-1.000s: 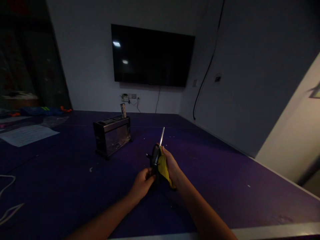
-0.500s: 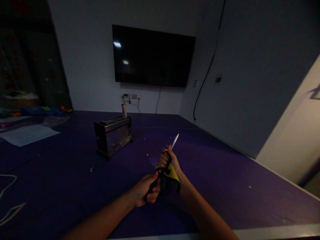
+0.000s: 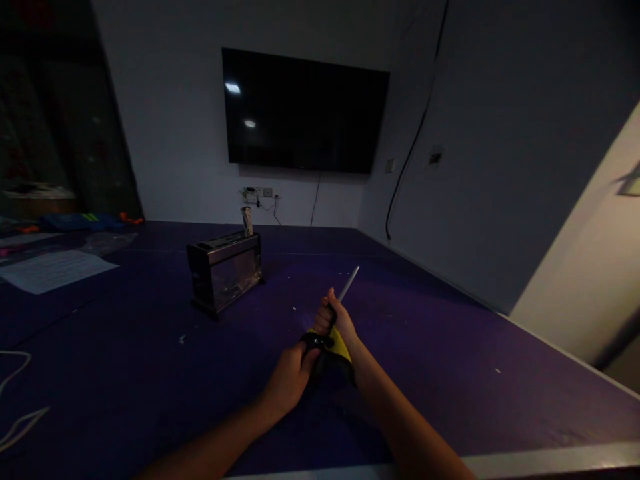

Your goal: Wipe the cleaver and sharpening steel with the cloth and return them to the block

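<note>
My left hand (image 3: pixel 291 373) is closed round the black handle (image 3: pixel 311 342) of a knife held over the purple table (image 3: pixel 425 347). The knife's thin bright blade (image 3: pixel 349 283) sticks out up and to the right. My right hand (image 3: pixel 335 319) is closed on a yellow cloth (image 3: pixel 340 345) and pinches it round the blade near the handle. Both hands meet at the middle of the view, just above the table top.
A dark metal toaster (image 3: pixel 225 270) stands on the table to the far left, a small cylinder (image 3: pixel 247 221) behind it. White paper (image 3: pixel 53 267) and a white cord (image 3: pixel 17 400) lie at the left. A black TV (image 3: pixel 303 110) hangs on the wall. The table's pale front edge (image 3: pixel 550 459) runs along the bottom.
The blade has tilted from nearly upright to leaning right. My left hand shifted its grip on the handle, and my right hand with the cloth slid along the blade.
</note>
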A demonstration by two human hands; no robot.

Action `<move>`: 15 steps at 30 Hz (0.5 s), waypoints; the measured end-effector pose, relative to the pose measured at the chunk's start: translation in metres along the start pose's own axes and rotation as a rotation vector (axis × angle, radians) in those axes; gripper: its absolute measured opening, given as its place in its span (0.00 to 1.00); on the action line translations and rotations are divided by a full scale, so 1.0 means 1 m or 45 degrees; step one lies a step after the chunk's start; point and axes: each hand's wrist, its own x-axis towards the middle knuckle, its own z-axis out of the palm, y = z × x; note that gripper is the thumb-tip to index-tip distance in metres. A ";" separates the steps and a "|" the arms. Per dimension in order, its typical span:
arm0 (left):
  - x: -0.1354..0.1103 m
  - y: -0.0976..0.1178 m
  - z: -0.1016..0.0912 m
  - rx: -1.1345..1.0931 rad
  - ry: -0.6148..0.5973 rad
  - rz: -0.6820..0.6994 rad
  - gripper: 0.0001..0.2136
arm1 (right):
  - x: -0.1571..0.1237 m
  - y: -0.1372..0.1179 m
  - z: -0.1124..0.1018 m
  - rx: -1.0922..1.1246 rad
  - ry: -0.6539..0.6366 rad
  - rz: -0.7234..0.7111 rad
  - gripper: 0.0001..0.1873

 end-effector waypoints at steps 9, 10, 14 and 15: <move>-0.002 0.009 0.004 -0.611 -0.381 -0.289 0.24 | -0.001 -0.019 -0.005 -0.048 -0.126 0.044 0.27; -0.003 0.010 0.004 -0.610 -0.382 -0.291 0.24 | -0.002 -0.021 -0.005 -0.048 -0.125 0.039 0.27; -0.004 0.011 0.005 -0.526 -0.364 -0.282 0.24 | -0.002 -0.027 -0.009 -0.051 -0.105 0.012 0.25; -0.005 0.011 0.005 -0.504 -0.358 -0.279 0.24 | -0.002 -0.029 -0.010 -0.050 -0.091 0.005 0.25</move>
